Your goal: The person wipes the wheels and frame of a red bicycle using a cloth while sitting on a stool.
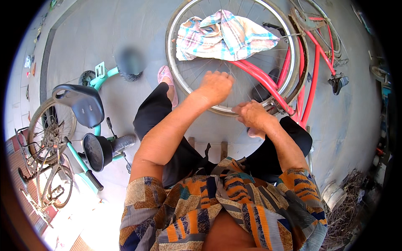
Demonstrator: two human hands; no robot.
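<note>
A bicycle wheel (170,46) with a silver rim and thin spokes lies before me, beside the red bicycle frame (264,78). Over its far part is spread a crumpled plaid cloth (228,37) in white, blue and pink. My left hand (215,87) is closed in a fist above the spokes, near the rim's near-left side; what its fingers hold, if anything, is hidden. Lower and to the right, my right hand (253,114) has its fingers bent and closed at the near edge of the rim, seemingly gripping it.
On the left stands a turquoise child's tricycle with a black seat (79,102) and a black basin-like piece (97,151). Behind it is an old bicycle (50,138). A white bucket (333,195) and dry twigs (349,205) are at lower right. My feet flank the wheel.
</note>
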